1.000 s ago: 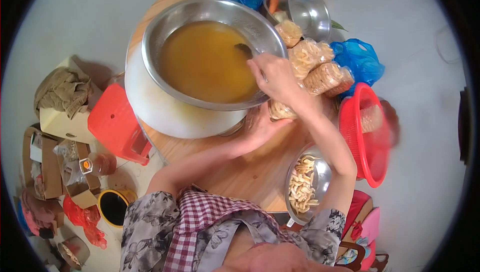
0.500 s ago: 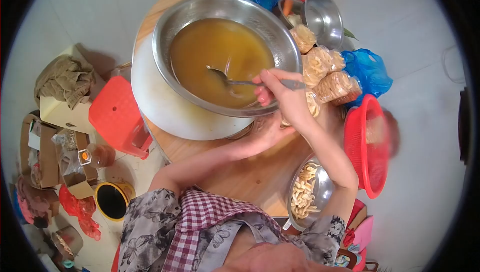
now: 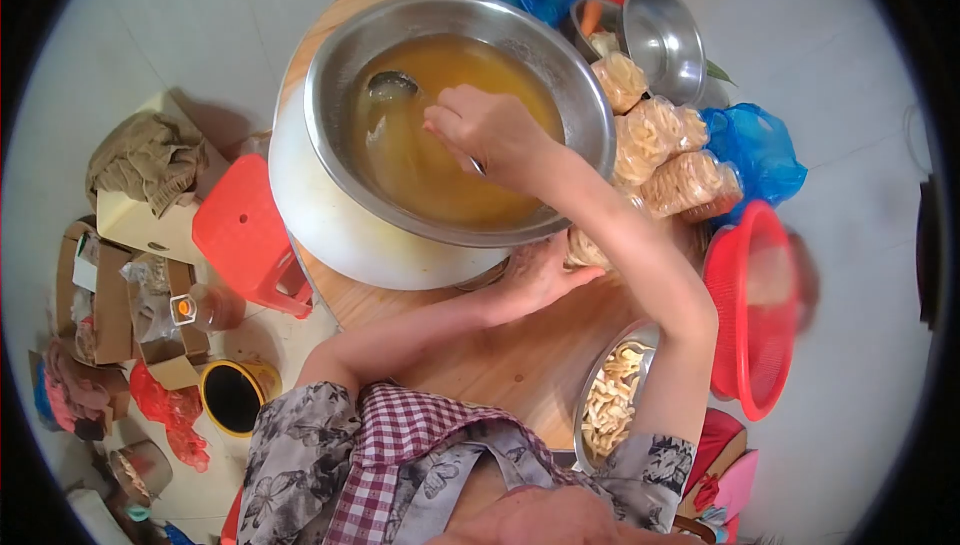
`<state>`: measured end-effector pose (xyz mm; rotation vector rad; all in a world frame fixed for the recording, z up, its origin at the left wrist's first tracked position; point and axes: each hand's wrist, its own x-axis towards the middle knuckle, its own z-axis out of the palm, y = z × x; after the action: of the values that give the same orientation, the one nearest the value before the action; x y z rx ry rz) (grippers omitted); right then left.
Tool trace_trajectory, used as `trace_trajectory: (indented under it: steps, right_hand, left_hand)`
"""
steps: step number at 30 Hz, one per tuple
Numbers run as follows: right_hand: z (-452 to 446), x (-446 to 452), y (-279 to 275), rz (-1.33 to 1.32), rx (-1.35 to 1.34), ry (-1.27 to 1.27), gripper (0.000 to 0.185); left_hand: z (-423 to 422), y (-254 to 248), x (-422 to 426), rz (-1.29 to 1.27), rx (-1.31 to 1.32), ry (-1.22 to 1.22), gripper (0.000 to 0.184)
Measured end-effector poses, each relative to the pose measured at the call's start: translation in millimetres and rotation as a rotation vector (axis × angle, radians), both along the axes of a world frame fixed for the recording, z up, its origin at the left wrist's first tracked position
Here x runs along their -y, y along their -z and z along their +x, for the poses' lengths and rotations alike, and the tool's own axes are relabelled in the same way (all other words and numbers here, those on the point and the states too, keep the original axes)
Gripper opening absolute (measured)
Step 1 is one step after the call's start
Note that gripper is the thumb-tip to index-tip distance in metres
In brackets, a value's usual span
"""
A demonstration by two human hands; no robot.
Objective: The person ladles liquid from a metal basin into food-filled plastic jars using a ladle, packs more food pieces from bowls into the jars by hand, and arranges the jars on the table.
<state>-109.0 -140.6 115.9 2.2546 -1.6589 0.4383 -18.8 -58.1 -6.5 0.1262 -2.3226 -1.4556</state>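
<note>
Swung farther up and left through the amber liquid [image 3: 425, 180] since half a second ago, with the spoon's bowl [image 3: 392, 83] now near the far-left wall of the metal basin [image 3: 460, 15]. Mostly hidden along the handle, behind the right hand [image 3: 488, 137], apart from a short stretch below the fingers. Closed around that handle on the right. On the left hand [image 3: 540, 273], curled against a wrapped pack [image 3: 583, 248] just below the rim; partly covered, so impossible to tell whether firmly gripping.
</note>
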Motion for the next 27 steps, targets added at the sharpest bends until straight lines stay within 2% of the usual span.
trace_trajectory:
  steps: [4, 6, 10, 12, 16, 18, 22, 27]
  right_hand:
    - [-20.9, 0.2, 9.0, 0.062, -0.117, 0.076, 0.019]
    - [-31.8, -3.0, 9.6, 0.090, -0.153, 0.220, 0.018]
    - [-51.4, -25.4, -3.7, 0.074, -0.103, 0.286, 0.012]
    - [-52.7, -35.1, -7.0, -0.017, -0.057, 0.360, 0.006]
    - [-56.3, -34.5, -2.3, -0.073, -0.067, 0.423, 0.009]
    - [-57.2, -17.3, 2.0, -0.064, 0.042, 0.464, 0.016]
    - [-50.3, 17.6, 1.4, -0.117, 0.248, 0.440, 0.017]
    - [-37.7, 32.9, -6.5, 0.001, 0.498, 0.332, 0.020]
  left_hand:
    - [1.7, -0.9, 1.1, -0.010, -0.013, -0.008, 0.096]
    - [0.8, 0.5, 1.0, -0.060, -0.031, -0.041, 0.097]
    - [1.3, 0.0, 1.1, -0.054, -0.093, -0.053, 0.101]
    - [2.9, -2.4, 2.9, -0.038, -0.093, -0.048, 0.101]
    - [2.3, -3.0, 2.9, 0.006, -0.093, -0.018, 0.100]
    - [4.0, -5.3, 3.2, 0.010, -0.119, -0.020, 0.100]
    - [6.3, -8.3, 5.4, 0.011, -0.147, -0.018, 0.100]
    - [3.9, -1.7, 3.8, -0.016, -0.124, -0.016, 0.100]
